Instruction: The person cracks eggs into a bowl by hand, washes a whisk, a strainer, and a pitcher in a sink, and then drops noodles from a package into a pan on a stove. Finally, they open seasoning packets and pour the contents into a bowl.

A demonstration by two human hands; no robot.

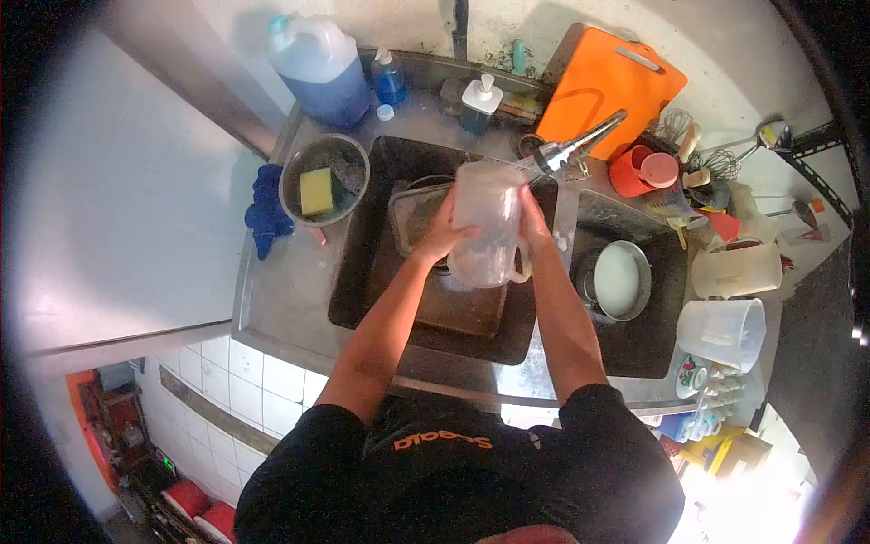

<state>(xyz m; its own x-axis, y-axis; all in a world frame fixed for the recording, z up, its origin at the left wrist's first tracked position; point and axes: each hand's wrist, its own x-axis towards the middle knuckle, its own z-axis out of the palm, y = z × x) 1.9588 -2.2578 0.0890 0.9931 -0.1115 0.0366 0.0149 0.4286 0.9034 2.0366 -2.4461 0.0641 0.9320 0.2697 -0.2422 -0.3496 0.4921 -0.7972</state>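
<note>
- Above the larger sink basin (353,299): translucent plastic pitcher (487,218), fingers of left hand (446,236) and right hand (535,219) clasping its sides.
- Probably light, stiff, slippery (if wet); its handle (523,263) should grip best.
- Left of the basin: metal bowl (291,186), yellow sponge (316,191) inside.

One held pitcher (489,213), one faucet (568,152), two sinks (625,349), one sponge (316,192).

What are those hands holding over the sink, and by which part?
A translucent pitcher, by opposite sides of its body: left hand on one side, right hand on the other.
</note>
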